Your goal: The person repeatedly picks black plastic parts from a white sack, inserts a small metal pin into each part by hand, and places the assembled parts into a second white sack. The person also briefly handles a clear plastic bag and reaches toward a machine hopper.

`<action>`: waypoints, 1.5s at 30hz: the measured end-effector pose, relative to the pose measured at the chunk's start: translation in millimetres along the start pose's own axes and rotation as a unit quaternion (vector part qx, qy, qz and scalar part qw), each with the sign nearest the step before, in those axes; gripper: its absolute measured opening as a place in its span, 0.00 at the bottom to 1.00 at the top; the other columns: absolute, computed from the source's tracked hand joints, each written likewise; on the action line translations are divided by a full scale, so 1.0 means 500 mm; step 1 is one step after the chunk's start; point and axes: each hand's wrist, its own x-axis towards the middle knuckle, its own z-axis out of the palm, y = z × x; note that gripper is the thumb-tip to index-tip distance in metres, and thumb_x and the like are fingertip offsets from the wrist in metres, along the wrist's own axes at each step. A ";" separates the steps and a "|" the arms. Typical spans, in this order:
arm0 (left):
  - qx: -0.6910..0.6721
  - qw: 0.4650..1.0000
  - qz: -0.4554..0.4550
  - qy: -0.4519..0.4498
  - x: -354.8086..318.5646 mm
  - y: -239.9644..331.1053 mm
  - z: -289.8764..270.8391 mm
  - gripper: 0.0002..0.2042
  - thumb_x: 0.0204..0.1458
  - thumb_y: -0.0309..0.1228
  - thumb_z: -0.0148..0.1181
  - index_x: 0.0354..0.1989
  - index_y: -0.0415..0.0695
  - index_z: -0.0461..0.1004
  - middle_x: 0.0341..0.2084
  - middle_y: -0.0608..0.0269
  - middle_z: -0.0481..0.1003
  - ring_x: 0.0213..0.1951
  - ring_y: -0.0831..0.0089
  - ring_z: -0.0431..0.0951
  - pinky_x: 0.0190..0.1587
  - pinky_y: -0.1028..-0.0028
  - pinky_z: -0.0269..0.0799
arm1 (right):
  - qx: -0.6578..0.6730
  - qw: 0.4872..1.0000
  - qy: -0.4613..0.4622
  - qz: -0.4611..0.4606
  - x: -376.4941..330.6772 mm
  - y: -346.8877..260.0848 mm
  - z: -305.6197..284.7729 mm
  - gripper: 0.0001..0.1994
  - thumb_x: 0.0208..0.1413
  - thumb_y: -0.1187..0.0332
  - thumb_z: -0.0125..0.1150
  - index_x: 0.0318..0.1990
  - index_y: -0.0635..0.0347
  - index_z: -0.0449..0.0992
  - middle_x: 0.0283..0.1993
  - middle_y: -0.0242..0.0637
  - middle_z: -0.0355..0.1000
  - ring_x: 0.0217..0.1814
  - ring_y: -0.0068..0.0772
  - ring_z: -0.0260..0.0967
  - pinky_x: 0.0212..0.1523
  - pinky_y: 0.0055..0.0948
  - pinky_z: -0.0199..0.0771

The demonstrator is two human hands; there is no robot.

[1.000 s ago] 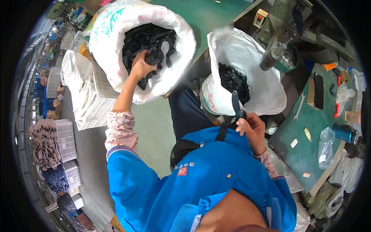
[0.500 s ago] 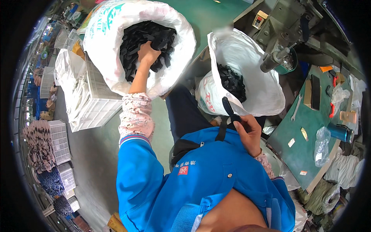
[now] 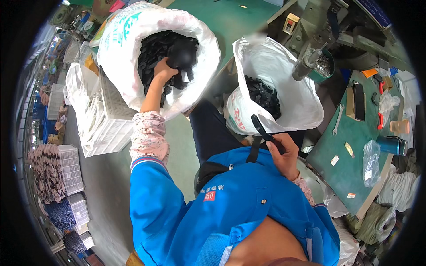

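Observation:
My left hand (image 3: 164,72) reaches into a large white sack (image 3: 114,66) at the upper left. Its fingers curl in among many small black pieces (image 3: 153,48), and their tips are hidden, so what they grip does not show. In front of my waist, my right hand (image 3: 285,153) pinches a black curved piece (image 3: 261,126), shaped like a short strap or handle, which sticks up to the left from the fingers. Beyond that hand stands a second white sack (image 3: 301,106), its mouth wide, with a smaller heap of similar black pieces (image 3: 264,96) inside.
A white plastic crate (image 3: 117,122) holding white bags stands left of the first sack. On the right, a green table (image 3: 328,157) bears a wrench (image 3: 339,119), a phone (image 3: 358,101) and a blue bottle (image 3: 390,145). Machine parts (image 3: 308,64) rise at the upper right.
My left hand has shifted slightly left and lower inside the sack, still among the black pieces. My right hand still grips the curved piece, now turned a little, its free end lower and further left.

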 end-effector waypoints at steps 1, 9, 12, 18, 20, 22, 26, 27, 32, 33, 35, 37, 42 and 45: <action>-0.067 0.998 -0.015 0.015 -0.013 0.005 -0.015 0.32 0.28 0.34 0.71 0.49 0.44 0.73 0.42 0.47 0.75 0.45 0.55 0.75 0.50 0.65 0.69 | -0.003 1.000 0.000 -0.003 -0.001 0.000 -0.001 0.07 0.52 0.80 0.62 0.38 0.66 0.73 0.32 0.28 0.67 0.31 0.13 0.62 0.31 0.15 0.62; -0.620 0.771 -0.143 -0.017 -0.048 0.000 -0.059 0.12 0.44 0.20 0.63 0.38 0.34 0.72 0.33 0.52 0.75 0.31 0.60 0.78 0.29 0.59 0.81 | -0.039 0.998 -0.010 -0.038 0.009 -0.004 -0.003 0.09 0.49 0.79 0.63 0.39 0.65 0.74 0.36 0.35 0.71 0.32 0.21 0.67 0.33 0.19 0.68; -0.717 0.678 -0.154 -0.061 -0.052 -0.018 -0.044 0.10 0.47 0.23 0.62 0.39 0.40 0.73 0.35 0.56 0.76 0.37 0.61 0.78 0.32 0.59 0.80 | -0.024 0.999 -0.016 -0.031 0.015 -0.010 0.003 0.09 0.49 0.79 0.63 0.39 0.66 0.74 0.36 0.36 0.71 0.33 0.23 0.67 0.35 0.20 0.68; -0.854 0.495 -0.138 -0.082 -0.047 -0.018 -0.019 0.09 0.49 0.23 0.61 0.38 0.45 0.75 0.37 0.57 0.76 0.41 0.61 0.77 0.35 0.59 0.78 | -0.068 0.996 0.006 -0.058 0.028 -0.010 -0.009 0.09 0.49 0.80 0.62 0.38 0.67 0.73 0.39 0.39 0.73 0.39 0.27 0.70 0.42 0.23 0.70; -0.813 0.568 -0.107 -0.065 -0.054 0.006 -0.009 0.09 0.49 0.23 0.61 0.38 0.45 0.75 0.37 0.58 0.76 0.41 0.61 0.77 0.36 0.58 0.78 | -0.050 0.996 0.003 -0.068 0.031 -0.010 -0.006 0.09 0.51 0.79 0.60 0.41 0.66 0.72 0.41 0.40 0.74 0.41 0.28 0.71 0.44 0.23 0.70; -0.819 0.565 -0.076 -0.069 -0.047 0.004 -0.004 0.08 0.49 0.22 0.61 0.38 0.44 0.75 0.38 0.58 0.76 0.40 0.60 0.78 0.38 0.57 0.78 | 0.009 0.999 0.005 -0.049 0.030 -0.008 -0.001 0.09 0.54 0.78 0.58 0.43 0.65 0.70 0.41 0.41 0.74 0.42 0.28 0.71 0.46 0.24 0.70; -0.887 0.435 -0.143 -0.055 -0.031 -0.024 -0.006 0.09 0.48 0.25 0.64 0.39 0.42 0.75 0.37 0.56 0.77 0.39 0.60 0.78 0.40 0.59 0.78 | 0.152 0.988 -0.015 0.039 0.024 -0.015 0.004 0.10 0.61 0.73 0.52 0.48 0.64 0.66 0.42 0.42 0.73 0.42 0.27 0.71 0.46 0.25 0.71; -0.899 0.406 -0.138 -0.082 -0.030 -0.020 -0.009 0.10 0.48 0.26 0.64 0.39 0.42 0.75 0.37 0.57 0.78 0.39 0.60 0.78 0.40 0.60 0.78 | 0.176 0.982 -0.027 0.055 0.028 -0.016 0.003 0.10 0.62 0.72 0.51 0.50 0.64 0.65 0.42 0.42 0.73 0.42 0.26 0.71 0.46 0.25 0.72; -0.912 0.369 -0.179 -0.016 -0.027 0.000 0.025 0.12 0.48 0.27 0.64 0.40 0.38 0.74 0.41 0.50 0.75 0.44 0.54 0.74 0.41 0.58 0.78 | 0.166 0.983 -0.032 0.064 0.031 -0.013 0.016 0.11 0.63 0.70 0.51 0.50 0.65 0.66 0.41 0.40 0.71 0.41 0.25 0.70 0.44 0.25 0.72; -0.916 0.350 -0.195 0.009 -0.027 0.011 0.032 0.14 0.48 0.27 0.63 0.42 0.36 0.73 0.44 0.46 0.73 0.47 0.50 0.72 0.43 0.58 0.78 | 0.163 0.984 -0.033 0.066 0.030 -0.010 0.017 0.11 0.63 0.70 0.51 0.50 0.65 0.66 0.40 0.39 0.71 0.41 0.25 0.70 0.44 0.24 0.72; -0.922 0.353 -0.159 -0.010 -0.041 0.028 0.050 0.12 0.48 0.24 0.61 0.41 0.36 0.73 0.43 0.49 0.74 0.46 0.52 0.73 0.46 0.54 0.75 | 0.151 0.986 -0.017 0.072 0.031 -0.016 0.022 0.12 0.63 0.68 0.51 0.50 0.63 0.66 0.38 0.37 0.71 0.38 0.23 0.69 0.43 0.23 0.71; -0.930 0.341 -0.119 -0.066 -0.050 0.022 0.058 0.10 0.48 0.21 0.57 0.40 0.38 0.73 0.40 0.53 0.77 0.44 0.56 0.75 0.50 0.49 0.71 | 0.143 0.987 -0.012 0.075 0.034 -0.018 0.023 0.12 0.63 0.67 0.51 0.51 0.63 0.66 0.36 0.37 0.71 0.36 0.22 0.69 0.42 0.22 0.70; -0.847 0.526 -0.067 -0.029 -0.086 0.048 0.061 0.09 0.50 0.22 0.56 0.40 0.42 0.74 0.37 0.57 0.77 0.42 0.60 0.77 0.47 0.52 0.73 | 0.110 0.990 -0.009 0.087 0.036 -0.019 0.021 0.13 0.64 0.66 0.50 0.52 0.63 0.66 0.36 0.37 0.71 0.34 0.21 0.68 0.40 0.21 0.69; -0.843 0.528 -0.078 -0.064 -0.101 0.043 0.056 0.11 0.49 0.24 0.57 0.42 0.44 0.73 0.38 0.59 0.77 0.42 0.62 0.77 0.46 0.52 0.74 | 0.131 0.985 -0.018 0.109 0.046 -0.033 0.028 0.13 0.63 0.67 0.50 0.52 0.63 0.66 0.36 0.37 0.71 0.35 0.21 0.67 0.41 0.21 0.68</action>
